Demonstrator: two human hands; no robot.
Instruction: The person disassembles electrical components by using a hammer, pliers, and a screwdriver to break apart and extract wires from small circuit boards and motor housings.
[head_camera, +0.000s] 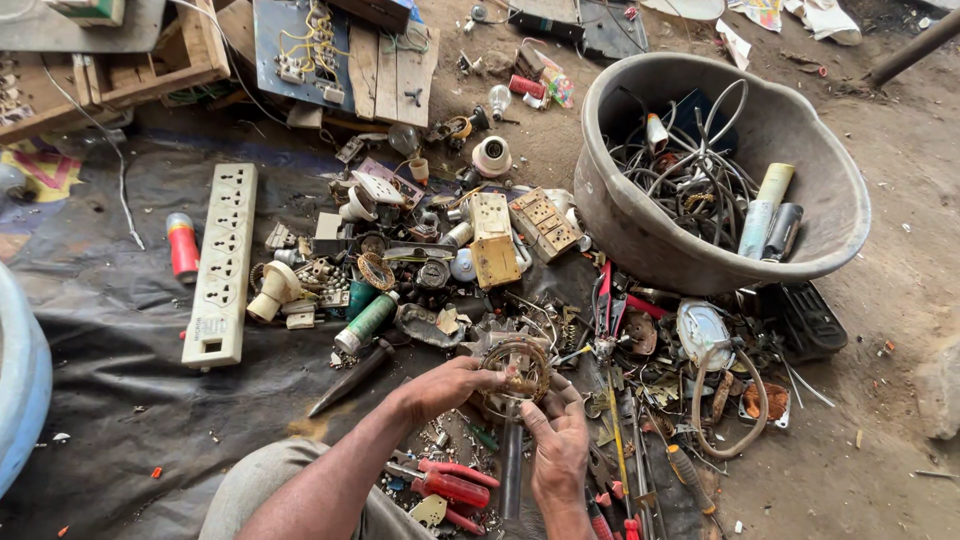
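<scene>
While two hands (450, 385) (560, 450) hold one wire coil (520, 370), one basin (610, 200) near.

dirt floor (900, 300) – black sheet (120, 330), grey tub (620, 200), power strip (222, 262) on it

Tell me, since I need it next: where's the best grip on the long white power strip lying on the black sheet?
Probably across the narrow middle of the white power strip, coming from above: it lies flat, long sides clear. The red-capped cylinder lies close on one side.
</scene>
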